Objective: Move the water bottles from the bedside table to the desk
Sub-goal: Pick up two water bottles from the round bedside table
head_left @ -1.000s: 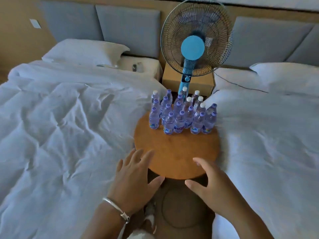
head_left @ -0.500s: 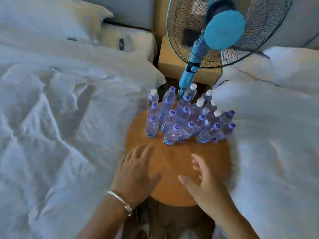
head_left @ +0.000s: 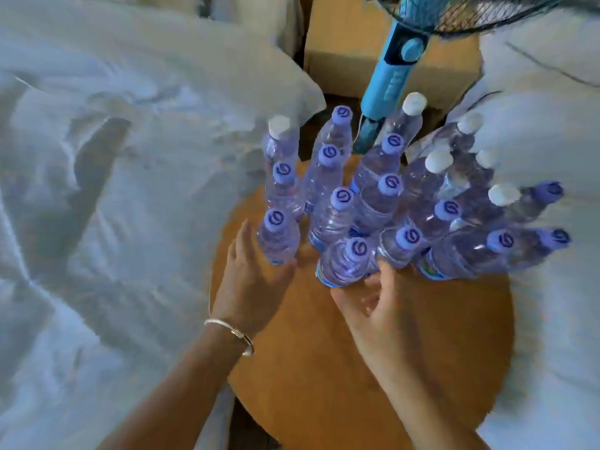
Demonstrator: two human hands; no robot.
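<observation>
Many water bottles (head_left: 373, 203) stand crowded on the round bedside table (head_left: 422, 336). Left hand (head_left: 250, 280) and right hand (head_left: 373, 303), both unclenched, reach the nearest; best grip low, one each.

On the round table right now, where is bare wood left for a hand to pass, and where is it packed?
The round table is bare on its near half, between the water bottles and the near rim, where the left hand and right hand are. The far half is packed with bottles, up to the fan pole.
</observation>
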